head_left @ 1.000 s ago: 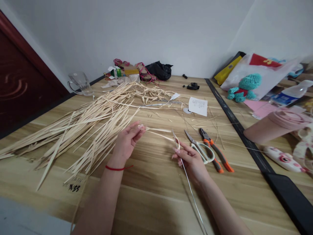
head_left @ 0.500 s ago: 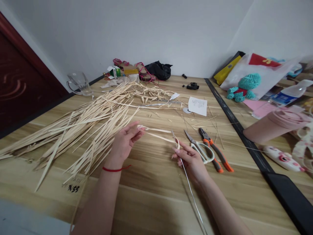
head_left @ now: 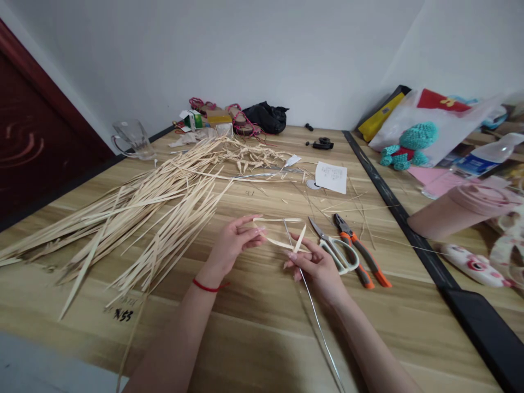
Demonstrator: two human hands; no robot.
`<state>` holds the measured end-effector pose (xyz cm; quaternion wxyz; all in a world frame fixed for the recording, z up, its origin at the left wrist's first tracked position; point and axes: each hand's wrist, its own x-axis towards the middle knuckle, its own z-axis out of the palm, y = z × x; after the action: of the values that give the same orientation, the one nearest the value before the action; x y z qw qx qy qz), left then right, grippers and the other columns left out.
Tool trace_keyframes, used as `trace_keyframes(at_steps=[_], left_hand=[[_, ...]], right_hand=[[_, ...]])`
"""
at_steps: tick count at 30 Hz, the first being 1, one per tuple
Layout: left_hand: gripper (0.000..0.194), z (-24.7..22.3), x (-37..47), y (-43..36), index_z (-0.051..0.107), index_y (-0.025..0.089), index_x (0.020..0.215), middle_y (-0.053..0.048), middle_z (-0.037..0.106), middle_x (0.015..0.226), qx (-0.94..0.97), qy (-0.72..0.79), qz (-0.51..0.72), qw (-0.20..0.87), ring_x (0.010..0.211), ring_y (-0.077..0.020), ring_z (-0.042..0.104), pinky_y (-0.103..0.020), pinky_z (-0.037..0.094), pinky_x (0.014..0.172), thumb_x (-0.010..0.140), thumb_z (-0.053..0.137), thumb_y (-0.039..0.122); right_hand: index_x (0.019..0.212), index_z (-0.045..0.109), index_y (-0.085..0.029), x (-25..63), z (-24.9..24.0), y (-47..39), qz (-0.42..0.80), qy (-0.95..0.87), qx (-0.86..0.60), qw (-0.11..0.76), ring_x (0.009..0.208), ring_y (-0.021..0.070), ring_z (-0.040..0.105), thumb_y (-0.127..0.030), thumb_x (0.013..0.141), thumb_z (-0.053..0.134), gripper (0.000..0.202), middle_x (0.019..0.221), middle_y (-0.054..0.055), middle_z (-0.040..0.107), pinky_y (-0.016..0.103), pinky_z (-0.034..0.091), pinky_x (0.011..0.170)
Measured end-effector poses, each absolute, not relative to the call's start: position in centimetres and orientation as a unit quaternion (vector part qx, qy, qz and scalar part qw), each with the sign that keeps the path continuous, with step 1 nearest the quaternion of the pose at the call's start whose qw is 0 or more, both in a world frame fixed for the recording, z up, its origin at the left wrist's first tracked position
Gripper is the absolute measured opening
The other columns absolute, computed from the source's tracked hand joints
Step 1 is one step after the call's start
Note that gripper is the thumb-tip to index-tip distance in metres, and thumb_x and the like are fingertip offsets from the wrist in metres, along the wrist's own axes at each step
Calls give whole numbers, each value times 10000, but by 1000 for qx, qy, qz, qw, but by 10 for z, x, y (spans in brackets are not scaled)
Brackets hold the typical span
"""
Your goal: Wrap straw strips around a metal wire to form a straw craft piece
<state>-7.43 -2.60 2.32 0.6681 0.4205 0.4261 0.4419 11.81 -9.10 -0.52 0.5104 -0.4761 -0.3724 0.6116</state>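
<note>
My left hand (head_left: 235, 243), a red string round its wrist, pinches a thin pale strip (head_left: 280, 244) at its bent left end. The strip runs rightward in two strands to my right hand (head_left: 313, 267). Between thumb and fingers, my right hand grips the strip together with a thin metal wire (head_left: 313, 305), whose long end reaches down to the bottom edge. A pointed end of strip stands up above the right fingertips. White-handled scissors (head_left: 341, 256) lie just right of this hand, beside orange and grey pliers (head_left: 362, 254).
Many pale strips (head_left: 135, 213) are spread over the left of the wooden table. Behind stand a glass mug (head_left: 133, 139) and a black bag (head_left: 266, 117). A paper note (head_left: 331, 177) lies beyond the tools. On the right are a pink cup (head_left: 458, 210) and a teal crocheted toy (head_left: 411, 144).
My left hand has moved right and slightly down, nearer my right hand. The strip between them now bows into a wider loop, and its pointed end stands up at my right fingers.
</note>
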Motion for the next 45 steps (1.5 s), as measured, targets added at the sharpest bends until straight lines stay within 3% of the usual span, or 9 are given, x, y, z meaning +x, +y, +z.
trace_keyframes(at_steps=[4, 12, 19, 21, 24, 27, 34, 39, 45], left_hand=[[520, 16, -62, -29, 534, 164, 1212, -16, 691, 711, 454, 438, 419, 653, 645, -121, 654, -228, 537, 645, 714, 683, 155], [384, -3, -50, -34, 589, 117, 1132, -48, 671, 737, 557, 393, 376, 628, 647, -125, 605, -239, 491, 639, 763, 622, 216], [666, -3, -41, -39, 372, 163, 1341, -24, 665, 704, 550, 420, 416, 589, 639, -137, 623, -239, 501, 631, 749, 658, 270], [653, -3, -40, -39, 408, 147, 1310, -52, 685, 739, 515, 449, 405, 608, 621, -151, 637, -252, 515, 598, 740, 667, 332], [456, -5, -40, -41, 627, 115, 1041, -86, 699, 776, 518, 469, 356, 620, 659, -173, 650, -246, 521, 574, 713, 668, 429], [395, -4, -39, -46, 689, 111, 868, -89, 706, 812, 532, 454, 314, 642, 724, -190, 656, -249, 527, 621, 676, 690, 457], [404, 15, -43, -56, 678, 121, 975, -136, 688, 954, 428, 380, 217, 791, 839, -199, 659, -318, 527, 767, 717, 674, 432], [384, 14, -38, -60, 669, 159, 1008, -128, 665, 1040, 407, 356, 223, 811, 876, -210, 651, -351, 520, 792, 712, 689, 401], [327, 5, -31, -56, 677, 141, 951, -106, 670, 1006, 397, 374, 317, 776, 856, -159, 628, -281, 490, 798, 677, 736, 308]], right_hand=[[1267, 468, -156, 116, -5, -91, 607, -380, -479, 509, 411, 108, 527, -352, 676, 731, 676, 654, 48, 690, 238, 421, 443], [1303, 408, -159, 111, -7, -92, 594, -403, -470, 514, 434, 129, 561, -381, 691, 710, 718, 673, 44, 694, 251, 433, 453], [972, 589, -160, 110, -13, -90, 575, -421, -484, 508, 441, 131, 570, -446, 671, 709, 433, 707, 49, 689, 252, 431, 454], [939, 597, -163, 110, -15, -90, 568, -429, -492, 501, 448, 134, 572, -457, 679, 700, 406, 701, 42, 681, 254, 436, 459], [982, 588, -157, 111, -17, -90, 547, -451, -507, 490, 465, 147, 577, -462, 713, 667, 414, 634, 21, 651, 265, 455, 479], [1030, 573, -162, 111, -19, -92, 516, -479, -519, 485, 483, 157, 583, -446, 757, 625, 397, 594, 3, 626, 281, 473, 511], [1240, 473, -184, 109, -20, -97, 431, -492, -558, 510, 560, 173, 600, -402, 794, 575, 507, 791, 51, 683, 296, 483, 539], [1231, 519, -209, 109, -15, -99, 298, -553, -613, 480, 613, 179, 583, -337, 806, 539, 444, 829, 55, 671, 304, 482, 596], [1222, 527, -231, 108, -18, -100, 193, -648, -587, 446, 970, 254, 585, -270, 825, 496, 400, 1072, 109, 606, 402, 458, 853]])
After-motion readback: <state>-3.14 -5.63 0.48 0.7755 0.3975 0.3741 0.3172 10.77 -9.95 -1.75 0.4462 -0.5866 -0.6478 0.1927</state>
